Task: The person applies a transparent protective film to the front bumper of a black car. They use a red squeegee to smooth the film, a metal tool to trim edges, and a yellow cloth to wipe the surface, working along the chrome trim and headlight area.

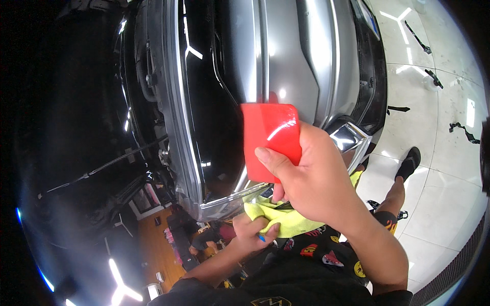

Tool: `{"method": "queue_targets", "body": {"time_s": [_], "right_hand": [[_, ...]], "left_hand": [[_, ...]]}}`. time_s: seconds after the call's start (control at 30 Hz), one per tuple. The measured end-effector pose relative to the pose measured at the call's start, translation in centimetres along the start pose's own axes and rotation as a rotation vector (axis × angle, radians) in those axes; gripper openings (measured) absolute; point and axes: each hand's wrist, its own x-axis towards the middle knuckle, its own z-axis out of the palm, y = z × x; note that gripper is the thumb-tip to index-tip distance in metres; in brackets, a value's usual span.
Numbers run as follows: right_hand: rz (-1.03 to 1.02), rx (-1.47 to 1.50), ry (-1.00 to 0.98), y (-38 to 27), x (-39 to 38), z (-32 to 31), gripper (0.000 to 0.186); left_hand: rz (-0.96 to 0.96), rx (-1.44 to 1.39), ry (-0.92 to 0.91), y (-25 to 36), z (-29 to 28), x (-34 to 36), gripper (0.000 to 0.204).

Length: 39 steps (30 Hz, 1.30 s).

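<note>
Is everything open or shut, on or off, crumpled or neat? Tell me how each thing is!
Red card: held, thumb pressed across it
Right hand: closed on the red card
Yellow-green cloth: bunched up
Left hand: closed on the cloth
Silver car panel: shiny, reflecting light
Ceiling light: on
Black shoe: worn on a foot

On that shiny tiled floor (449, 166) lie a slim black strip (418, 39), a stubby black piece (399, 109) and a bent black part (465, 131).
</note>
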Motion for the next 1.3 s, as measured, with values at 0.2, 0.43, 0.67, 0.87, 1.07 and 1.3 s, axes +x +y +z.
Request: {"method": "queue_targets", "body": {"time_s": [0.2, 0.43, 0.67, 0.87, 1.07, 1.3], "right_hand": [[-0.169, -0.116, 0.128, 1.3, -0.8, 0.5, 0.029], [-0.176, 0.088, 0.195, 1.9, -2.3, 0.6, 0.023], [-0.166, 0.201, 0.114, 2.3, -1.6, 0.4, 0.024], [-0.018, 0.219, 0.052, 1.1, -1.3, 0.3, 0.025], [-0.078, -0.021, 0.136, 1.4, -1.4, 0.7, 0.022], [-0.145, 0.008, 0.236, 1.3, -3.6, -0.7, 0.025]], "left_hand": [[-0.042, -0.01, 0.005, 0.3, 0.1, 0.2, 0.021], [-0.105, 0.015, -0.08, -0.1, -0.3, -0.9, 0.019], [-0.044, -0.014, -0.01, 0.7, 0.0, 0.6, 0.022], [-0.042, 0.009, -0.062, 0.0, -0.2, -0.2, 0.014], [-0.064, 0.03, -0.06, 0.1, -0.1, -0.7, 0.014], [-0.127, 0.007, 0.019, 0.7, 0.1, 0.1, 0.02]]}}
